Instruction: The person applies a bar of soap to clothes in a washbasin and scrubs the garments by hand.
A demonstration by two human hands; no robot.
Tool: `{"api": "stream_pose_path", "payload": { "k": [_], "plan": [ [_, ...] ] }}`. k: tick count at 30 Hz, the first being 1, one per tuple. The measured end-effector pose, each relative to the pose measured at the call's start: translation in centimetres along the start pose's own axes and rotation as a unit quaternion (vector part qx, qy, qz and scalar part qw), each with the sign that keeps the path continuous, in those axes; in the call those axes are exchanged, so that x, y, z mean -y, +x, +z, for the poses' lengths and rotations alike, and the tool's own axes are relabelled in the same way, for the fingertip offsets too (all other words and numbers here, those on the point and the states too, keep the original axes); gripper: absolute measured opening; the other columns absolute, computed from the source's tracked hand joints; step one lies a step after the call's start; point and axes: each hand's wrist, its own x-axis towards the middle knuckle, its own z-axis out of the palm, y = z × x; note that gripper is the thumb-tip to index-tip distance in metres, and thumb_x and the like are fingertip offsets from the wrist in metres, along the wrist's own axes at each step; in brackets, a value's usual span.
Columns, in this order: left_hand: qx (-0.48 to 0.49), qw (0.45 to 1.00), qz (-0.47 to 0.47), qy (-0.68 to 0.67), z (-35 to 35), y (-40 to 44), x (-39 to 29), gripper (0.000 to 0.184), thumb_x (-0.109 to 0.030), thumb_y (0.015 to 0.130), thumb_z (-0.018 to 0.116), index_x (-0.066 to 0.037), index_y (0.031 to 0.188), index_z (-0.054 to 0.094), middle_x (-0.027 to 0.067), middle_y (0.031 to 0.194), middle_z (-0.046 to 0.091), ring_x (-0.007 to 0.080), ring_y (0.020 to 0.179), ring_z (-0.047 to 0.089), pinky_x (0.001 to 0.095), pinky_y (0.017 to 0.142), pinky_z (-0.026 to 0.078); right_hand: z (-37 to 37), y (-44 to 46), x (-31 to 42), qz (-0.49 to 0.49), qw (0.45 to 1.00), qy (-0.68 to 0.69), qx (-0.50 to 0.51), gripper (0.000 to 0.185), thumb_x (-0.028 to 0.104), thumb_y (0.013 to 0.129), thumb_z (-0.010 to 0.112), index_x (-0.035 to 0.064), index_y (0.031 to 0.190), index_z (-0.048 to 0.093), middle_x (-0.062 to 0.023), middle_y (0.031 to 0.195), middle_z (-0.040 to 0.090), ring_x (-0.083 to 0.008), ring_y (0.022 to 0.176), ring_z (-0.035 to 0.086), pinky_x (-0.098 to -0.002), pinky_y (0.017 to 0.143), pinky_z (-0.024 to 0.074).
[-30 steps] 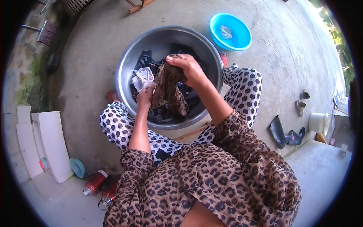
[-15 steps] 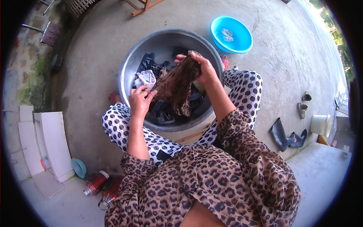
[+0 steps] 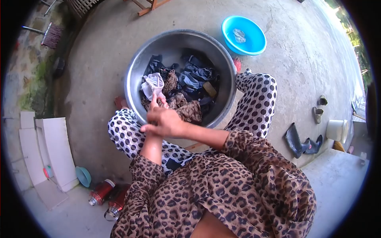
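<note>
A large metal basin (image 3: 133, 75) stands between the knees, with dark, blue and leopard-print clothes (image 3: 190, 111) in it. A white-and-lilac garment (image 3: 153, 84) lies at its left side, and a yellowish block (image 3: 209, 89) rests on dark cloth at the right. My left hand (image 3: 158, 101) is at the basin's near left, just below the white garment, partly hidden by the other hand. My right hand (image 3: 164, 122) crosses over my left wrist, its thumb apart from the fingers and nothing visible in it; it is slightly blurred.
A blue basin (image 3: 260, 45) with a pale crumpled item stands beyond at the right. Boots (image 3: 293, 141), a white bucket (image 3: 336, 131) and small shoes (image 3: 317, 115) are at the right. Red flasks (image 3: 102, 192) and a teal bowl (image 3: 83, 176) stand at the lower left.
The brown leopard-print cloth has left my right hand and lies in the basin. My right hand has moved left and toward the body, over my left wrist.
</note>
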Motion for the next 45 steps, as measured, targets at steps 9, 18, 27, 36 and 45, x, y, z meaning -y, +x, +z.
{"api": "stream_pose_path", "payload": {
  "k": [9,18,27,36,45],
  "plan": [
    [-0.287,0.941,-0.180,0.017,2.9,-0.8,4.0,0.038,-0.034,0.100,0.041,-0.008,0.125,0.053,0.0105,0.119,0.060,0.0239,0.104,0.063,0.0407,0.090,0.050,0.7,1.1,-8.7,0.172,0.979,-0.045,-0.102,0.046,0.036,0.094,0.054,0.0005,0.069,0.066,-0.0220,0.074,0.065,-0.0391,0.071,0.065,-0.0462,0.067,0.0512],
    [-0.140,0.972,-0.176,-0.063,6.7,-1.9,2.2,0.038,-0.035,0.101,0.039,-0.012,0.127,0.054,0.0105,0.121,0.060,0.0238,0.111,0.059,0.0411,0.095,0.047,2.1,0.7,-7.3,0.140,0.979,-0.031,-0.142,0.046,0.037,0.096,0.052,0.0026,0.068,0.065,-0.0212,0.071,0.065,-0.0386,0.067,0.065,-0.0486,0.065,0.0520],
    [0.134,0.981,-0.066,-0.123,1.2,-3.8,1.6,0.038,-0.043,0.102,0.036,-0.012,0.116,0.052,0.0065,0.105,0.054,0.0134,0.098,0.053,0.0312,0.095,0.043,3.8,-1.9,-3.4,-0.018,0.990,-0.070,-0.125,0.036,0.031,0.094,0.055,0.0031,0.073,0.065,-0.0200,0.076,0.066,-0.0364,0.068,0.065,-0.0462,0.067,0.0527],
    [-0.220,0.933,-0.278,0.057,11.8,-2.7,-0.1,0.059,-0.053,0.088,0.063,-0.003,0.120,0.060,0.0119,0.115,0.065,0.0242,0.102,0.065,0.0417,0.092,0.053,-1.4,1.7,-14.1,0.227,0.948,-0.097,-0.201,0.047,0.041,0.094,0.054,0.0008,0.075,0.068,-0.0247,0.076,0.064,-0.0420,0.075,0.064,-0.0474,0.067,0.0503],
    [-0.178,0.934,-0.051,0.305,7.8,-0.7,-4.4,0.018,-0.021,0.083,0.070,-0.003,0.086,0.068,0.0048,0.084,0.068,0.0174,0.074,0.062,0.0324,0.070,0.050,-7.2,2.7,-16.4,0.251,0.949,0.096,0.163,0.068,0.053,0.069,0.081,0.0007,0.110,0.069,-0.0145,0.101,0.070,-0.0234,0.093,0.065,-0.0364,0.085,0.0485]
  ]
}}
